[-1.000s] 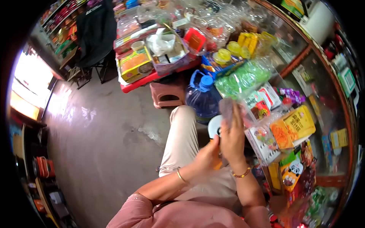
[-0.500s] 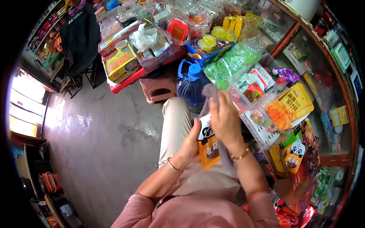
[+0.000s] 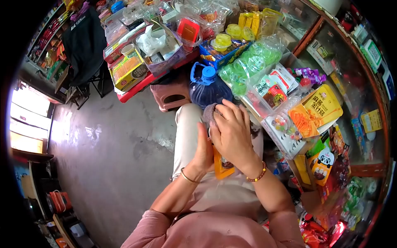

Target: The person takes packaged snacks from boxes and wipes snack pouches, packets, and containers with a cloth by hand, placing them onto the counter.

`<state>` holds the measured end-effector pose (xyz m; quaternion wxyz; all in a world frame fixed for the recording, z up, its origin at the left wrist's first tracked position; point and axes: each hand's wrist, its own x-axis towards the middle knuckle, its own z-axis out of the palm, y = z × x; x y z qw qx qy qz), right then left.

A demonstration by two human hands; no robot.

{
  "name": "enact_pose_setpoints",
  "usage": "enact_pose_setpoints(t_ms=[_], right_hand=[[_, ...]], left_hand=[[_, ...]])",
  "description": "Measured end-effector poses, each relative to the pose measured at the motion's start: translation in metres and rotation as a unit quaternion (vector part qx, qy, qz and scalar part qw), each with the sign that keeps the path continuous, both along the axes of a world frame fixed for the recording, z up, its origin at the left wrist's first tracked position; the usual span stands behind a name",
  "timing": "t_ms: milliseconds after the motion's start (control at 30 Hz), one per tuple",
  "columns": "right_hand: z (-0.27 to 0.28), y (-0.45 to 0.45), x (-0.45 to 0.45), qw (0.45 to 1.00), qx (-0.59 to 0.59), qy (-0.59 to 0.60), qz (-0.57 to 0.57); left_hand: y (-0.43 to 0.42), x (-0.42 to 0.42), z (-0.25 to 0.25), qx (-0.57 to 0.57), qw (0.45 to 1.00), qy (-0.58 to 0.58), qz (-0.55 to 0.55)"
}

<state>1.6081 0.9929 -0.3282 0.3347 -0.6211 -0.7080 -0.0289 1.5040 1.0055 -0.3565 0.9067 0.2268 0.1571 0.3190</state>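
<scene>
An orange snack packet [image 3: 222,168] is in my left hand [image 3: 201,152], whose thumb points up along its left side; only its lower part shows. My right hand [image 3: 235,134] lies over the packet's upper part with a grey-brown cloth [image 3: 209,115] under its fingers. The cloth bunches out past the fingertips at the top, and the packet's panda print is covered. Both hands are above my lap, in front of a large blue water jug [image 3: 210,89].
A pink stool [image 3: 169,98] stands left of the jug. Boxes of snacks [image 3: 130,72] sit on a red surface behind. To the right are a clear plastic bin [image 3: 258,101], an open yellow snack box [image 3: 324,105], another panda packet [image 3: 321,165] and a wood-framed glass cabinet [image 3: 368,170].
My right hand has come down and left over the packet, bringing the cloth across its upper part. The panda print, visible before, is now hidden. The cloth's hanging end no longer shows.
</scene>
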Motion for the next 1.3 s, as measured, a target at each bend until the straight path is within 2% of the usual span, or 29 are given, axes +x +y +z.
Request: enact_pose_setpoints(t_ms=[33,67,133,167,233,267,300,333,367,400,433,500,567,600,633,700,733,767,833,867,900,967,1033,1100,1133,1167,1233,1267,1300], right_hand=[[-0.001,0.003,0.001,1.0,0.003,0.01,-0.002],[0.002,0.005,0.003,1.0,0.005,0.01,-0.003],[0.008,0.005,0.008,0.996,-0.088,0.017,-0.021],[0.008,0.007,0.01,0.996,-0.088,0.019,-0.021],[0.007,0.013,0.02,0.994,-0.105,0.013,-0.038],[-0.006,0.02,0.033,0.995,-0.072,0.033,-0.061],[-0.002,0.021,0.046,0.981,-0.125,0.126,-0.072],[-0.001,0.02,0.056,0.986,-0.013,0.158,-0.058],[0.0,0.022,0.062,0.976,0.101,0.186,-0.041],[0.027,0.008,0.05,0.969,0.097,0.228,-0.008],[0.026,-0.001,0.042,0.985,0.117,0.124,-0.012],[0.034,-0.013,0.013,0.991,0.046,-0.026,0.122],[0.013,-0.013,0.009,0.991,0.068,-0.052,0.104],[0.015,-0.011,0.016,0.99,0.062,-0.083,0.095],[0.016,-0.012,0.02,0.991,0.057,-0.08,0.096],[0.017,-0.012,0.024,0.998,-0.013,-0.043,0.037],[0.014,-0.01,0.028,0.998,-0.045,-0.026,0.022],[0.014,-0.009,0.031,0.998,-0.044,-0.027,0.022],[0.014,-0.008,0.036,0.999,0.014,-0.003,0.051],[0.013,-0.009,0.039,0.999,0.026,0.02,0.041],[0.014,-0.011,0.041,0.999,0.025,0.021,0.042],[0.022,-0.014,0.047,0.986,0.134,-0.02,0.092],[0.027,-0.022,0.022,0.976,0.07,-0.067,0.196],[0.026,-0.017,0.031,0.984,0.069,-0.072,0.15],[0.024,-0.016,0.035,0.984,0.065,-0.071,0.148],[0.019,-0.016,0.038,0.99,0.032,-0.056,0.123],[0.011,-0.009,0.051,0.994,0.007,-0.044,0.102],[0.005,-0.007,0.062,0.997,-0.026,-0.048,0.047],[0.001,-0.007,0.072,0.997,-0.06,-0.052,-0.008]], left_hand=[[0.001,0.0,0.003,0.057,0.994,0.09,-0.012],[0.005,-0.001,-0.011,0.109,0.99,0.088,-0.02],[0.004,-0.004,-0.014,0.074,0.988,0.117,-0.063],[0.004,-0.006,-0.016,0.042,0.983,0.145,-0.105],[0.006,-0.009,-0.021,0.05,0.982,0.129,-0.127],[0.005,-0.01,-0.017,0.04,0.988,0.094,-0.115],[0.004,-0.011,-0.011,0.029,0.993,0.059,-0.103],[0.006,-0.007,0.01,0.079,0.995,-0.003,-0.056],[0.011,-0.011,0.014,0.065,0.997,-0.019,-0.043],[0.018,-0.011,0.015,0.039,0.998,-0.04,-0.042],[0.02,-0.011,0.015,0.01,0.997,-0.059,-0.043],[0.019,-0.006,0.018,0.004,0.998,-0.052,-0.023],[0.015,0.0,0.02,-0.011,0.999,-0.04,0.018],[0.012,-0.004,0.015,-0.056,0.997,-0.039,-0.021],[0.009,-0.007,0.011,-0.061,0.997,-0.037,-0.021],[0.003,-0.013,0.008,-0.015,0.991,0.112,-0.074],[0.007,-0.015,-0.006,0.016,0.995,-0.053,-0.088],[0.007,-0.017,-0.017,0.017,0.994,-0.055,-0.088],[0.01,-0.017,0.001,0.161,0.974,0.065,-0.148],[0.014,-0.02,0.015,0.087,0.983,0.082,-0.138],[0.019,-0.021,0.011,0.086,0.983,0.082,-0.136],[0.028,-0.022,-0.002,0.12,0.985,0.028,-0.121],[0.028,-0.03,0.006,0.075,0.989,0.077,-0.098],[0.03,-0.029,0.015,0.274,0.904,0.25,-0.214],[0.027,-0.029,0.001,0.313,0.907,0.184,-0.212],[0.02,-0.03,-0.001,0.307,0.908,0.184,-0.216],[0.019,-0.028,0.002,0.088,0.978,0.102,-0.16],[0.02,-0.027,-0.003,0.061,0.989,0.053,-0.126],[0.024,-0.032,0.005,0.082,0.991,0.051,-0.091]])
